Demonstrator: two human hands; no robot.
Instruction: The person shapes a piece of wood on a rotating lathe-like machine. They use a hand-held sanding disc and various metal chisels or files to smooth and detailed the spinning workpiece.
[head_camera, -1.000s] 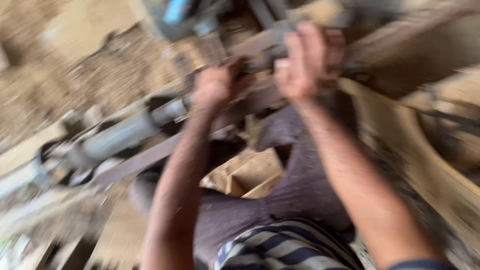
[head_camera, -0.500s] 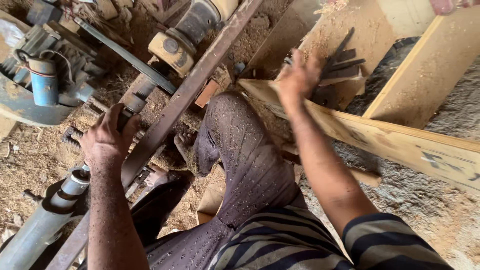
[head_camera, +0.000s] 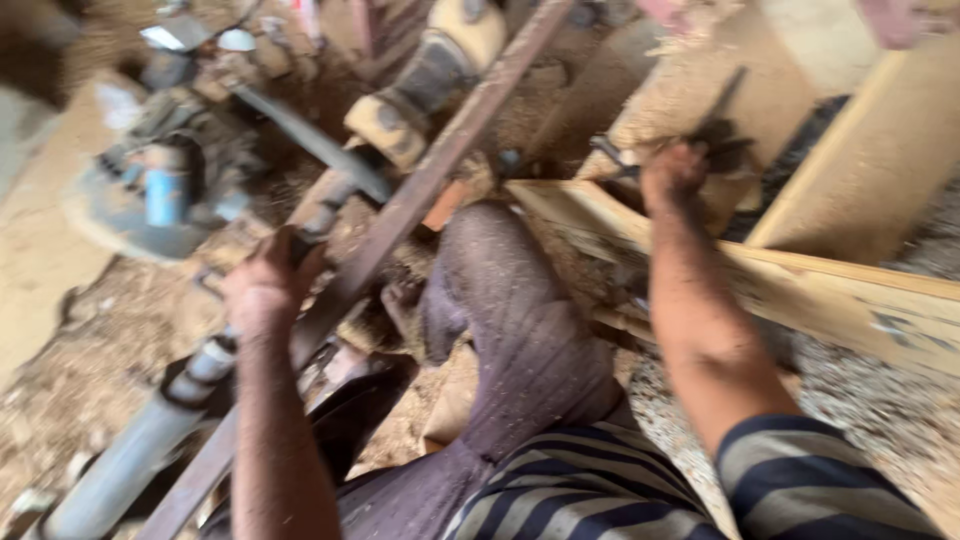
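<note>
Fingers of the left hand (head_camera: 262, 290) are curled round a dark handle-like part at the upper end of a long grey pipe (head_camera: 130, 455), which runs from that grip down towards the lower left corner. Blur hides how tightly they close, but the hand is wrapped on the part and not merely beside it. Just right of this hand a rusty metal bar (head_camera: 430, 180) slants from the lower left up to the top middle, passing close by the knuckles; whether it touches them cannot be told.

Fingers of the right hand (head_camera: 672, 170) are bent down over a cluster of dark metal tools (head_camera: 722, 135) lying in a sawdust-filled wooden box (head_camera: 880, 150). The tools sit right under and just beyond the fingertips, and the hand seems closed on at least one of them, though motion blur keeps the exact grip unclear. The forearm crosses over a pale wooden plank (head_camera: 830, 300) that runs from the middle out to the right edge.

Between the two arms rises the person's bent knee (head_camera: 500, 300) in dusty purple trousers. A yellow motor-like machine (head_camera: 420, 90) lies near the top, beside the bar, and a grey-blue machine part (head_camera: 160, 190) sits at the upper left on the sawdust-covered floor (head_camera: 70, 390).
</note>
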